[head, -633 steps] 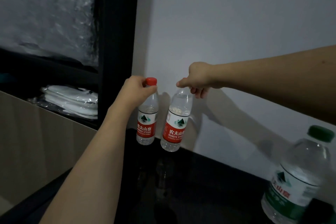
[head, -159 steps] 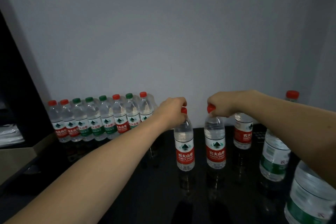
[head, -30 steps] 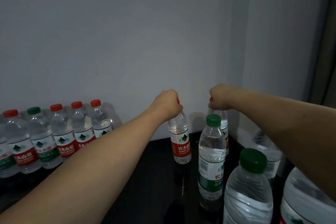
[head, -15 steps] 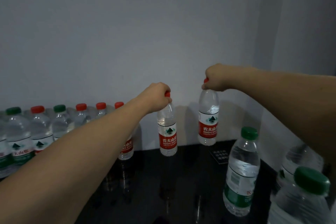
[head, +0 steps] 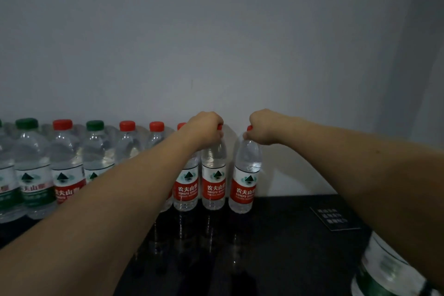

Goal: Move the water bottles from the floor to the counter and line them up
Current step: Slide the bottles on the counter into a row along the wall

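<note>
Head view: the left hand pinches the red cap of a bottle that stands tight against the end of the row along the wall, on the black counter. The right hand pinches the cap of a second bottle, tilted, its base just beside the first. To finish well, I would bring that one upright, slide its base flush with its neighbour, labels facing out, then let go of both caps gently so neither rocks. A green-labelled bottle waits at the lower right.
</note>
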A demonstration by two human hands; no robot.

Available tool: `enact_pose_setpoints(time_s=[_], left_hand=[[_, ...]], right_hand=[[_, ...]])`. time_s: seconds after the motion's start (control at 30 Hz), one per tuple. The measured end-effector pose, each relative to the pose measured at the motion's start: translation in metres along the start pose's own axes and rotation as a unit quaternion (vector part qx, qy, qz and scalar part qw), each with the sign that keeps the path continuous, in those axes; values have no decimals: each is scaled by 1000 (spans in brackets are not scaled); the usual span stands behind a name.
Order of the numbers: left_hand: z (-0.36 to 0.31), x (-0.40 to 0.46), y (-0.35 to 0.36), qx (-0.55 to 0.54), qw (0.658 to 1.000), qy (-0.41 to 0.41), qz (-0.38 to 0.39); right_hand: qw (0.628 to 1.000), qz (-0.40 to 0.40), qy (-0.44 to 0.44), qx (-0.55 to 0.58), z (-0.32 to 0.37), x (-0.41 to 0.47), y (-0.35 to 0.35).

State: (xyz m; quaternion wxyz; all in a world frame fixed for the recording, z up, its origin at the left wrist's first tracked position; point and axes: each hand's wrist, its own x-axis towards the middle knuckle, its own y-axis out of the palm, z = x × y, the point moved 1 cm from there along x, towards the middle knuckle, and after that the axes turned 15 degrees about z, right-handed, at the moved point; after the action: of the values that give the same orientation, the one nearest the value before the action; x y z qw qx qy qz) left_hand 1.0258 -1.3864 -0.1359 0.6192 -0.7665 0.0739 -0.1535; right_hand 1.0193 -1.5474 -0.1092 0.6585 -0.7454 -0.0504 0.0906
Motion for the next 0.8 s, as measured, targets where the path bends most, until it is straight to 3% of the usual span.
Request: enact_pose_setpoints(time_s=[0.33, 0.8], left_hand=[[13, 9, -2, 37, 999, 34, 9], [7, 9, 4, 54, 998, -4, -18]], right_hand=[[999, -28, 9, 39, 17, 35, 4], [997, -41, -9, 71, 18, 19, 10]])
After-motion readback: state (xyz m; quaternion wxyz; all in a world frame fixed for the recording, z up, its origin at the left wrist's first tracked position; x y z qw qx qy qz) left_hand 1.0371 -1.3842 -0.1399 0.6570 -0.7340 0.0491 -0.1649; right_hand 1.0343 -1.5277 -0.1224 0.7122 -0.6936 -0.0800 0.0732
